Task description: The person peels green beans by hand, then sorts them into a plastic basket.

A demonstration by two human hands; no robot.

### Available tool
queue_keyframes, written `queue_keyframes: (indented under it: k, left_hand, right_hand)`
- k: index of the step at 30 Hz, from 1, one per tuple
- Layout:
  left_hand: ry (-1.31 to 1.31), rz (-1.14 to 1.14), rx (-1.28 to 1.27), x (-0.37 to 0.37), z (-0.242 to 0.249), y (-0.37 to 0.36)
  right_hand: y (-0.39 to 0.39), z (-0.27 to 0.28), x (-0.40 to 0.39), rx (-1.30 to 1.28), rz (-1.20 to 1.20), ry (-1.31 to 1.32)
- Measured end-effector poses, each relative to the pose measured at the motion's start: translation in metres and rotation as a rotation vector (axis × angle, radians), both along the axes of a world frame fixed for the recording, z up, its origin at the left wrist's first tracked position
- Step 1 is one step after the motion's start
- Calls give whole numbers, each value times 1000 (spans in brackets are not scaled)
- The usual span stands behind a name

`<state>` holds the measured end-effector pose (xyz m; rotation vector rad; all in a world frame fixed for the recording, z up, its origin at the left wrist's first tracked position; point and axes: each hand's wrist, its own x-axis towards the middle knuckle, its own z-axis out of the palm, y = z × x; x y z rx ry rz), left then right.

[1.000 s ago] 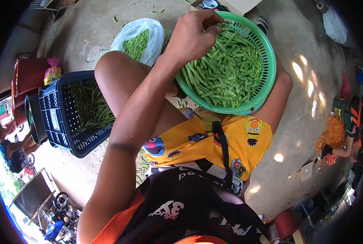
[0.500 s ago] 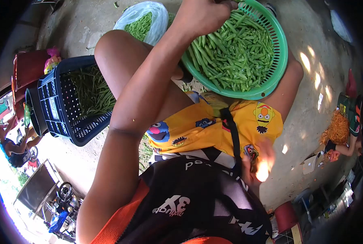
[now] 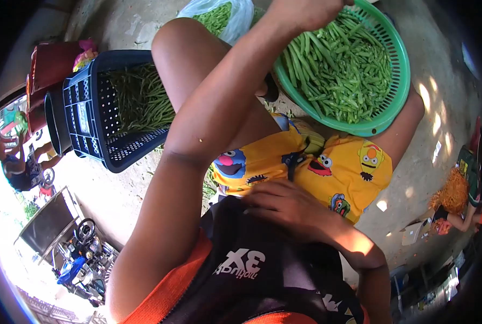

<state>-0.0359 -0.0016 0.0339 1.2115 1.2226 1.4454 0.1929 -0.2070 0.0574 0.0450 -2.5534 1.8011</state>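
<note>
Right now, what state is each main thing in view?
Green basket: open-topped, well filled.
Green pods: loose; some long, many short pieces.
Plastic bag: open, short green pieces inside.
Dark blue crate: open, holding long pods.
Left hand: at the basket's far side, partly out of frame; grip unclear.
Right hand: at the waist, fingers bent; grip unclear.

Left hand cropped at top

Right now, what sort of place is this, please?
Probably a semi-open vegetable work area: a green basket and a dark crate hold green vegetables, and a motorbike stands in daylight beyond.
</note>
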Motion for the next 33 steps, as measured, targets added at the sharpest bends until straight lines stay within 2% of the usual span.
queue_keyframes:
  k: [1, 2, 3, 4, 6, 10, 11, 13, 14, 17, 22, 25, 27, 30, 33]
  left_hand:
    - [-9, 12, 14, 2, -1, 1]
    - [-18, 22, 25, 5, -2, 1]
    - [-45, 24, 35, 6, -1, 1]
    - [-31, 30, 37, 4, 0, 2]
    - [-15, 25, 2, 4, 3, -1]
    - [34, 53, -8, 3, 3, -4]
    - [110, 66, 55, 2, 2, -5]
    - [122, 41, -9, 1, 14, -11]
    - [129, 8, -73, 4, 20, -14]
    - [78, 28, -56, 11, 11, -10]
    - [153, 11, -29, 5, 12, -9]
    - [163, 20, -39, 4, 12, -11]
    - [111, 42, -29, 6, 11, -9]
    - [51, 5, -69, 2, 14, -12]
    - [74, -7, -31, 5, 17, -11]
  right_hand:
    - [-8, -14, -14, 1, 8, 15]
    - [-21, -30, -29, -124, 75, 46]
    - [-24, -31, -45, -250, 145, 75]
    - [-25, -28, -53, -248, 153, 88]
    - [-23, -13, -62, -56, 475, -266]
    - [-28, -9, -76, -26, 513, -333]
    - [-32, -13, -82, -21, 519, -331]
    - [-49, -25, -94, 81, 525, -80]
    - [-58, -31, -95, 75, 519, -84]
    - [-58, -36, -99, 85, 694, -124]
    - [-56, -31, -100, 0, 613, -176]
    - [-51, -32, -94, 55, 724, -221]
    - [-48, -32, -70, 72, 322, -119]
    - [-41, -27, -50, 60, 194, -41]
    - [-41, -22, -64, 106, 340, -169]
